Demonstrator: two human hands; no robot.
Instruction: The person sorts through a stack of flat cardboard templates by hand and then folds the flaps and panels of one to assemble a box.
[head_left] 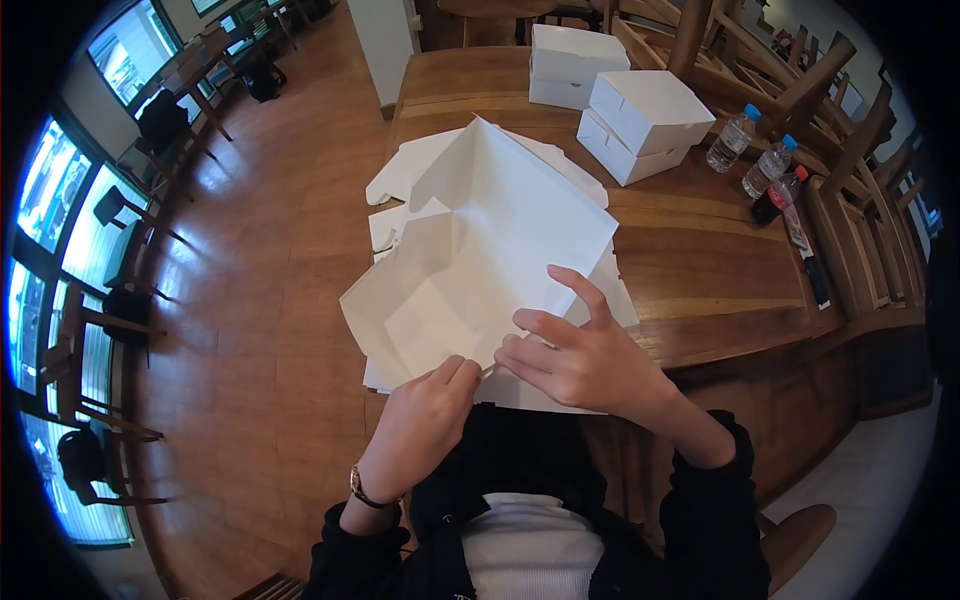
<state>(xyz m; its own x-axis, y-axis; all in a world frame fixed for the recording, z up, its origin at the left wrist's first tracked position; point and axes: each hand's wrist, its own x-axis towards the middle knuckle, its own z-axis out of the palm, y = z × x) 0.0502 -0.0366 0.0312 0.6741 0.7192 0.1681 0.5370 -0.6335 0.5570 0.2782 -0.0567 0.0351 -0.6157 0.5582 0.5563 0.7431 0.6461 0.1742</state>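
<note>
A partly folded white cardboard cake box (pixel 430 290) lies before me, its wide lid panel (pixel 540 220) raised at the far right side. At its near corner, the fingers of my left hand (pixel 425 415) are closed on the card edge. My right hand (pixel 585 360) is just to the right, with its lower fingers bent together at the same corner and the others raised and spread over the inside of the box. The fingertips of both hands partly hide the corner. Beneath the box are flat white cardboard pieces (pixel 400 175).
Assembled white boxes (pixel 575 65) and a stacked pair (pixel 645 120) stand at the table's (pixel 700 280) far side. To their right are water bottles (pixel 732 138), a red-capped cola bottle (pixel 778 197) and a black marker (pixel 816 283). Upturned wooden chairs (pixel 800 90) border the right.
</note>
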